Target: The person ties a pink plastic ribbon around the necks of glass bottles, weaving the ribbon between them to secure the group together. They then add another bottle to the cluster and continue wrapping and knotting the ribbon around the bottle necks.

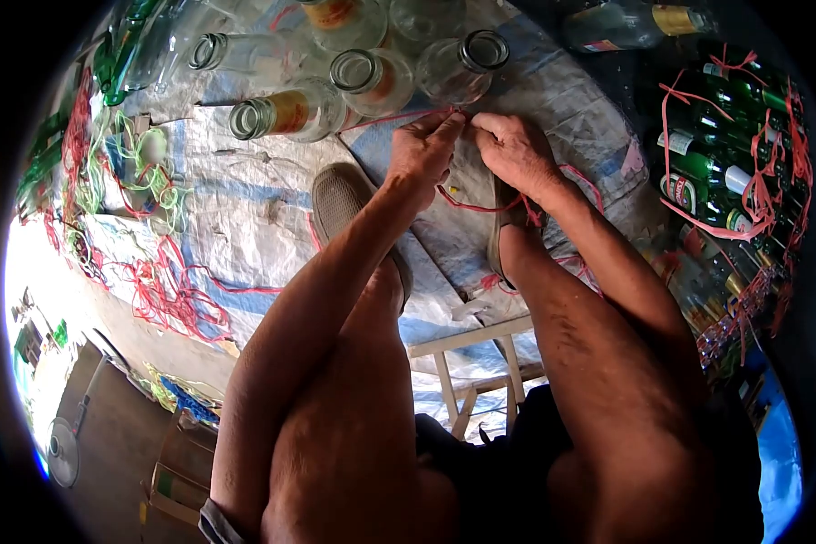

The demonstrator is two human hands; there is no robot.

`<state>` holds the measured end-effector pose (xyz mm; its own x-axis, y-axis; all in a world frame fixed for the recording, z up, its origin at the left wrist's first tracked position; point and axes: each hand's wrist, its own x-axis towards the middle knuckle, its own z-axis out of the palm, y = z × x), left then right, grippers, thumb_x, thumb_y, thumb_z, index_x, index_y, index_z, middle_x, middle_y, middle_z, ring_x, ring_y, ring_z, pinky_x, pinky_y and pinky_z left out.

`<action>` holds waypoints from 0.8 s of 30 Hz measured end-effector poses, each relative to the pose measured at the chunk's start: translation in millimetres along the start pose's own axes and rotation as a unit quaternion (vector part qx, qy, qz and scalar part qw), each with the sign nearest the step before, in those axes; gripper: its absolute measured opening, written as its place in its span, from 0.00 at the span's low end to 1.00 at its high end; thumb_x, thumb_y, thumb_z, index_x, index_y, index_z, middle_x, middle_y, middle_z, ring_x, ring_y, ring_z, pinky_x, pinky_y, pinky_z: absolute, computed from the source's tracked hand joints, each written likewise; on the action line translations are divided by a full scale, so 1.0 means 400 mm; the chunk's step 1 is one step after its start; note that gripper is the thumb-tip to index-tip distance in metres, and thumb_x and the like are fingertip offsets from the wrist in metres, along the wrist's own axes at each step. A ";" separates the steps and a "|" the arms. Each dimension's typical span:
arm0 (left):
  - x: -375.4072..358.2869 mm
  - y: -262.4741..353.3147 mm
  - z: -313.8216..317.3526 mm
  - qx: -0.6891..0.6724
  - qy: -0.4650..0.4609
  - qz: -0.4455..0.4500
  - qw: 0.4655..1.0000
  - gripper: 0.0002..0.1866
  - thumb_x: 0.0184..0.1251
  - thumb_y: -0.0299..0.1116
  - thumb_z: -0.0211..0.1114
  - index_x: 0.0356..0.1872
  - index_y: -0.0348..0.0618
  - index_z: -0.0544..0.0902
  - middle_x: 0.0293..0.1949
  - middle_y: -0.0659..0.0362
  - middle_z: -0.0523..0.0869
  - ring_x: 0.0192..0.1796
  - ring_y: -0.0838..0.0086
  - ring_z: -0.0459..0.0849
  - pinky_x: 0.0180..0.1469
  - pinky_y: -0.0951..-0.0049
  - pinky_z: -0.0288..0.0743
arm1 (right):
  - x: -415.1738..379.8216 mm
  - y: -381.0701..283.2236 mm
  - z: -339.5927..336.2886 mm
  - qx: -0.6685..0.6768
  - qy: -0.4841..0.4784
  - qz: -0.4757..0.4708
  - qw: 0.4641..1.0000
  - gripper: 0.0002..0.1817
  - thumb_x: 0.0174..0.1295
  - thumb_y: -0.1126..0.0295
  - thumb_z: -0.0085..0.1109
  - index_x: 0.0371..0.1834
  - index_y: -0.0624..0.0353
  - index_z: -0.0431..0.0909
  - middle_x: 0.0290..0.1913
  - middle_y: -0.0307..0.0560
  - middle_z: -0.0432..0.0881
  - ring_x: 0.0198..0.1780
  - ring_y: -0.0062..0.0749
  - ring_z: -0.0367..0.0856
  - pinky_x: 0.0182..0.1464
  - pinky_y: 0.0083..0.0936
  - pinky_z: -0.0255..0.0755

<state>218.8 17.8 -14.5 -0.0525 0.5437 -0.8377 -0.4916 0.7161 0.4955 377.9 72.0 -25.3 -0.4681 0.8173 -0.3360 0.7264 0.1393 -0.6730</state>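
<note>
The string (392, 117), pink-red and thin, is running beside the nearest glass bottles (381, 83) and is ending, as far as I am seeing, between the fingertips of both hands. The left hand (422, 150) is gripping it, with the thumb pressing on the bent forefinger; the right hand (517, 152) is facing it with curled fingers and appears to be pinching the string also, though the exact contact is hiding behind the fingers. The part left of the hands is looking straight and tight, while a loose piece is curving below them, near the shoes (343, 199). I am judging this string as very light and soft, with a smooth, plastic-like shine, so it is probably slipping easily under a weak grip and tangling when it is slack. A firm pinch of thumb and forefinger, close to the crossing point, is seeming the best hold. The bottles are standing close together just beyond the fingertips; being glass, they are surely hard, slippery and breakable, and the neck or the body is offering a safer hold than the rim. Under all this a white and blue sheet (254, 199) is spreading. Farther out, a tangle (177, 295) of similar string is lying on the left, and green bottles (698, 168) with pink ties are crowding on the right.
</note>
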 end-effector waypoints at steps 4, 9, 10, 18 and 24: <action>0.008 -0.002 -0.004 0.013 -0.009 0.013 1.000 0.10 0.80 0.40 0.68 0.48 0.47 0.88 0.21 0.77 0.66 0.20 0.88 0.56 0.22 0.78 0.47 | -0.010 -0.001 -0.006 -0.008 -0.051 -0.004 0.999 0.15 0.66 0.58 0.57 0.33 0.57 0.86 0.32 0.60 0.86 0.33 0.62 0.86 0.38 0.48 0.79; 0.013 -0.006 -0.014 0.019 -0.025 0.029 0.999 0.09 0.78 0.41 0.69 0.45 0.48 0.87 0.21 0.76 0.65 0.20 0.88 0.56 0.23 0.78 0.47 | 0.000 -0.015 -0.073 0.089 -0.162 0.045 0.982 0.16 0.65 0.59 0.57 0.33 0.62 0.84 0.31 0.61 0.85 0.34 0.59 0.85 0.39 0.45 0.78; 0.011 -0.006 -0.015 0.020 -0.025 0.027 0.999 0.09 0.78 0.41 0.69 0.44 0.48 0.87 0.21 0.76 0.65 0.20 0.88 0.56 0.23 0.78 0.47 | 0.004 -0.038 -0.096 0.079 -0.141 0.034 0.986 0.16 0.67 0.61 0.58 0.35 0.64 0.84 0.35 0.62 0.87 0.39 0.58 0.86 0.42 0.44 0.78; 0.006 -0.003 -0.011 0.046 -0.009 0.037 0.998 0.10 0.77 0.42 0.70 0.41 0.47 0.85 0.22 0.75 0.66 0.20 0.87 0.57 0.23 0.77 0.48 | 0.073 0.008 -0.023 0.215 -0.025 -0.015 0.976 0.14 0.67 0.61 0.70 0.44 0.62 0.90 0.34 0.44 0.91 0.36 0.25 0.86 0.40 0.30 0.78; 0.006 -0.006 -0.015 0.061 -0.013 0.051 0.997 0.12 0.78 0.42 0.69 0.41 0.45 0.86 0.22 0.75 0.66 0.20 0.87 0.58 0.23 0.77 0.48 | 0.078 -0.008 -0.038 0.388 -0.118 0.143 0.903 0.09 0.67 0.66 0.71 0.42 0.59 0.91 0.27 0.32 0.83 0.25 0.15 0.74 0.24 0.20 0.64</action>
<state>214.5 14.6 -19.0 -0.0738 0.6270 -0.7755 -0.3752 0.7031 0.6041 368.5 105.4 -23.5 -0.4771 0.6038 -0.6386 0.3062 -0.5668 -0.7648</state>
